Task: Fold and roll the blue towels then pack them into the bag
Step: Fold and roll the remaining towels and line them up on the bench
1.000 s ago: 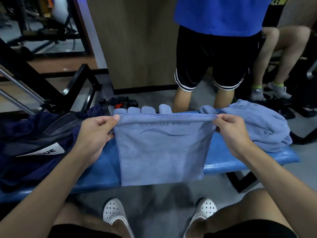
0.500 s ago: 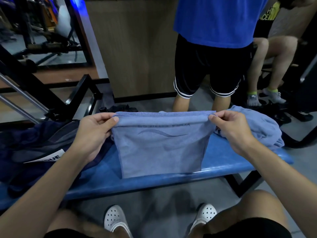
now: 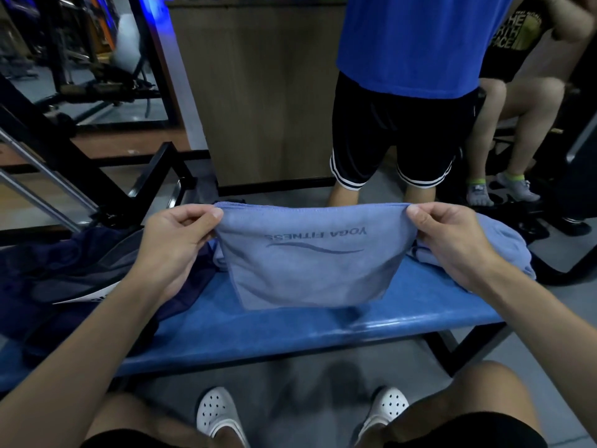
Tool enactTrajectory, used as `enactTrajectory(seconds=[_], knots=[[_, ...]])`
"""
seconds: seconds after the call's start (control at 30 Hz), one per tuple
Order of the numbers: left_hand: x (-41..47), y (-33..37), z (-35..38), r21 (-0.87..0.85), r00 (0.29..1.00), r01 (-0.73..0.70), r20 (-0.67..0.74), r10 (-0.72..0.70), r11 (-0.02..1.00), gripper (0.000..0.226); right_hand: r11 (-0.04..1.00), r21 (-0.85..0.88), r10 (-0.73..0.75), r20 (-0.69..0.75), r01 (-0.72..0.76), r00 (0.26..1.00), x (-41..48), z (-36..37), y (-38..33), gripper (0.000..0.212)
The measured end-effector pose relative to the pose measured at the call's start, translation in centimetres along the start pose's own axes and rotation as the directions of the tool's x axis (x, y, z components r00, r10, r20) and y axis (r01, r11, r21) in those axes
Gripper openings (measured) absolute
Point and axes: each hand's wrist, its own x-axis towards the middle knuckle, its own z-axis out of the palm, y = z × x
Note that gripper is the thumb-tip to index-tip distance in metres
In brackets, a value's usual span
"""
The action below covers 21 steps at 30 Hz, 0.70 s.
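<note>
I sit at a blue padded bench (image 3: 323, 331) on grey floor (image 3: 307, 392); wood-panel counter (image 3: 268, 92) ahead, black gym frames (image 3: 61, 147) left, dim light.

- My left hand (image 3: 174, 244) pinches the towel (image 3: 310, 273) at its top corner, thumb over forefinger, arm stretched forward.
- My right hand (image 3: 452, 244) mirrors that grip at the opposite corner.
- My remaining fingers curl underneath, apparently loose.

1. Light blue microfibre towel (image 3: 310, 273): "YOGA FITNESS" in darker print, upside down from here.
2. Black T-shirt (image 3: 517, 59), top right: yellowish block letters, only "HE", "TH" and "ACE" show.
3. White label (image 3: 85, 297) on the dark navy fabric bag (image 3: 64, 263): mostly covered, can't read it.
</note>
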Motion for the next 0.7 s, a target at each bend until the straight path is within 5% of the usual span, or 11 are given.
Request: enactTrajectory(seconds=[0.23, 0.7], knots=[[0.2, -0.6, -0.8, 0.046, 1.000, -0.026, -0.004, 0.027, 0.999, 0.009, 1.000, -0.019, -0.008, -0.101, 0.006, 0.995, 0.2, 0.3, 0.2, 0.016], [0.0, -0.6, -1.0, 0.341, 0.988, -0.124, 0.128, 0.085, 0.932, 0.021, 0.995, -0.095, -0.040, -0.074, 0.033, 0.996, 0.3, 0.5, 0.2, 0.012]])
